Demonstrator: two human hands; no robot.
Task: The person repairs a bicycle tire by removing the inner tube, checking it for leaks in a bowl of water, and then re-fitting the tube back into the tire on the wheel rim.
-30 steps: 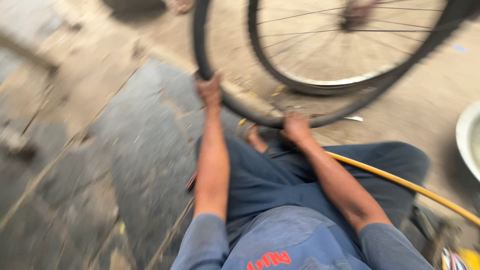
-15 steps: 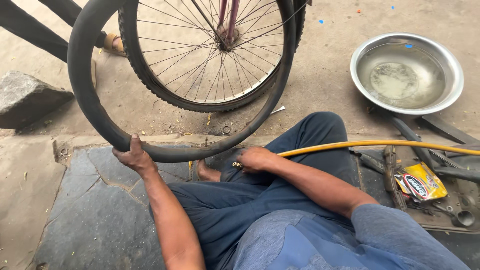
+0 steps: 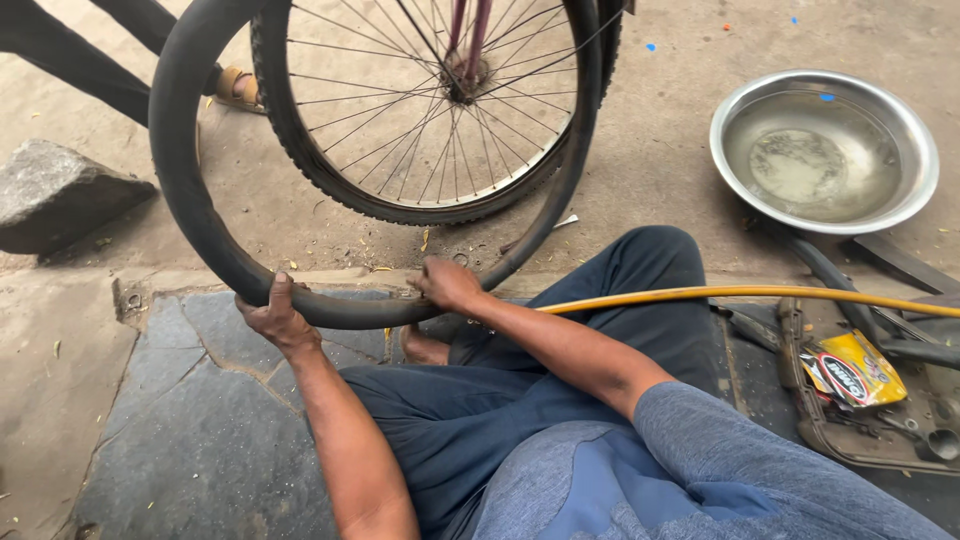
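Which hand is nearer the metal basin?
Right. The right hand grips the black inner tube at its lowest part, closer to the metal basin; the left hand holds it further left.

Only 1 view exists, a camera worn on the person's head. It looks steeply down and forward over the person's own lap and forearms onto the ground close ahead. The left hand (image 3: 275, 318) and right hand (image 3: 447, 284) sit near mid-frame, the bicycle wheel (image 3: 430, 110) fills the top, and the metal basin (image 3: 823, 150) lies upper right.
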